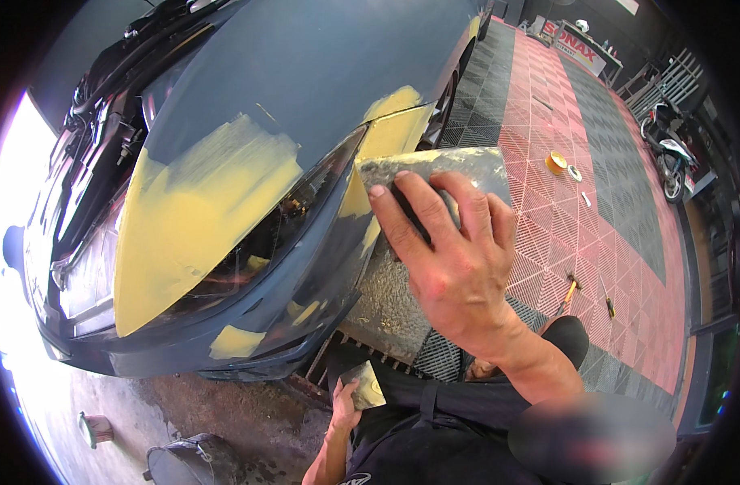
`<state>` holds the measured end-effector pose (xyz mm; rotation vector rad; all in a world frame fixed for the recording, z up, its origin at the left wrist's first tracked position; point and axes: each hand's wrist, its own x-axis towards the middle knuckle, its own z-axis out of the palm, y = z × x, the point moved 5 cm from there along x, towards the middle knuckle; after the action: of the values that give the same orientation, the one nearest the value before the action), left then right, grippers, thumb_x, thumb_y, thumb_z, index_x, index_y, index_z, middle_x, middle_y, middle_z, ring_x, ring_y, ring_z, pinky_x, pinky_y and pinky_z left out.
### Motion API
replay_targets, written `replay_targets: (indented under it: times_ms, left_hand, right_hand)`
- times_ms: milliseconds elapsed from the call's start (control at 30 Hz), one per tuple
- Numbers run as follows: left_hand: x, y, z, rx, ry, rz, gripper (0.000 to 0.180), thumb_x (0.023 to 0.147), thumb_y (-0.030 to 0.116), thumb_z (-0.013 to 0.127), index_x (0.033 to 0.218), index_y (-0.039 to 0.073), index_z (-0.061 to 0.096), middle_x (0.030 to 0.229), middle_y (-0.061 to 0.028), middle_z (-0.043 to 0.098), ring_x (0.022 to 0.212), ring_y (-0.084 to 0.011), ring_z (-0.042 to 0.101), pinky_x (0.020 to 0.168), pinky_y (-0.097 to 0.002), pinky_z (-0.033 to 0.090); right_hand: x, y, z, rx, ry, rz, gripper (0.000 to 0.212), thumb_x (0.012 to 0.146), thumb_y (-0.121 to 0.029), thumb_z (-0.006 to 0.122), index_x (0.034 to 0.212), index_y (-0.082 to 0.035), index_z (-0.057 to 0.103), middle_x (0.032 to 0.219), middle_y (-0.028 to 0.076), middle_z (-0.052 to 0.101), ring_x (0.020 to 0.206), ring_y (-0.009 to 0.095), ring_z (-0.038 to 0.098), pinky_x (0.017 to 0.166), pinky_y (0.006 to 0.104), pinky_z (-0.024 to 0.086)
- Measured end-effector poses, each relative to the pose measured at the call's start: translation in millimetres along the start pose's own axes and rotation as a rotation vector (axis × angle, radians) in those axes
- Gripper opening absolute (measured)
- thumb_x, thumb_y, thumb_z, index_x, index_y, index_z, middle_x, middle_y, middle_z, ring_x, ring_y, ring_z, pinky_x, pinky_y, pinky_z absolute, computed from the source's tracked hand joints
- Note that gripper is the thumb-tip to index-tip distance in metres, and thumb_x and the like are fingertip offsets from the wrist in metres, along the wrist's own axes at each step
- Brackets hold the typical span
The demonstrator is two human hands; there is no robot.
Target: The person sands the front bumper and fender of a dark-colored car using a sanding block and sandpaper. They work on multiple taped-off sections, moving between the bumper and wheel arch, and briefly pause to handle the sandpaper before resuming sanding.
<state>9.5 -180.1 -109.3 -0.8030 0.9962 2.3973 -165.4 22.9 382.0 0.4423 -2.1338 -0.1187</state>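
Observation:
My right hand [459, 259] is closed on a wide, flat metal putty spreader [487, 166], its fingers lying over the top face. Yellow filler is smeared along the spreader's far edge, which is near the corner of the grey car [338, 73]. Lower down, in front of my dark clothes, my left hand [346, 408] pinches a smaller square putty plate [368, 388] with yellow filler on it. A broad yellow filler patch [200, 202] covers the car's front panel above the headlight [265, 242]. Smaller patches are on the fender edge and bumper [236, 343].
Red and grey floor tiles [540, 234] stretch to the right. An orange roll [556, 162], a hammer-like tool [570, 297] and a small yellow-black tool [610, 307] lie there. A motorcycle [669, 162] stands farther back. At lower left are a black bucket [188, 462] and a can [95, 428].

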Motion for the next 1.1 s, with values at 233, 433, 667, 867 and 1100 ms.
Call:
replay_targets:
  times_ms: [233, 433, 667, 867, 1100]
  left_hand:
    - [-1, 0, 0, 0.006, 0.017, -0.011, 0.025, 0.106, 0.001, 0.061, 0.13, 0.007, 0.068, 0.12, -0.0082, 0.076, 0.108, -0.0252, 0.076, 0.096, -0.0424, 0.064]
    - [-5, 4, 7, 0.011, 0.02, -0.003, 0.027, 0.106, 0.001, 0.06, 0.131, 0.007, 0.068, 0.12, -0.0081, 0.076, 0.108, -0.0253, 0.076, 0.096, -0.0424, 0.064]
    - [0, 1, 1, 0.004, 0.016, 0.006, 0.025, 0.104, 0.0, 0.061, 0.126, 0.008, 0.069, 0.118, -0.0074, 0.076, 0.107, -0.0251, 0.075, 0.096, -0.0422, 0.063]
    - [-3, 3, 4, 0.0, 0.012, -0.003, 0.024, 0.105, 0.0, 0.061, 0.127, 0.008, 0.068, 0.118, -0.0078, 0.076, 0.107, -0.0254, 0.075, 0.096, -0.0425, 0.064]
    - [-4, 4, 5, 0.004, 0.015, -0.007, 0.024, 0.105, 0.001, 0.061, 0.128, 0.007, 0.068, 0.121, -0.0089, 0.076, 0.108, -0.0255, 0.076, 0.098, -0.0429, 0.064]
  right_hand:
    - [1, 5, -8, 0.017, -0.047, 0.025, 0.039, 0.091, -0.023, 0.072, 0.128, -0.014, 0.08, 0.132, 0.002, 0.07, 0.124, 0.026, 0.063, 0.099, 0.0448, 0.046]
    - [16, 22, -3, 0.014, -0.037, 0.096, 0.058, 0.082, -0.003, 0.074, 0.137, -0.018, 0.08, 0.138, -0.001, 0.071, 0.126, 0.027, 0.064, 0.105, 0.0451, 0.044]
    - [20, 24, 4, -0.031, 0.022, 0.073, 0.044, 0.088, -0.016, 0.074, 0.132, -0.016, 0.081, 0.132, 0.0, 0.071, 0.124, 0.025, 0.064, 0.102, 0.0441, 0.045]
    - [16, 23, 7, -0.03, 0.032, 0.046, 0.041, 0.09, -0.021, 0.073, 0.129, -0.014, 0.081, 0.13, 0.001, 0.071, 0.124, 0.025, 0.063, 0.101, 0.044, 0.045]
    - [9, 14, 4, -0.002, 0.018, 0.025, 0.04, 0.09, -0.021, 0.073, 0.128, -0.012, 0.081, 0.13, 0.001, 0.07, 0.124, 0.026, 0.063, 0.099, 0.0447, 0.046]
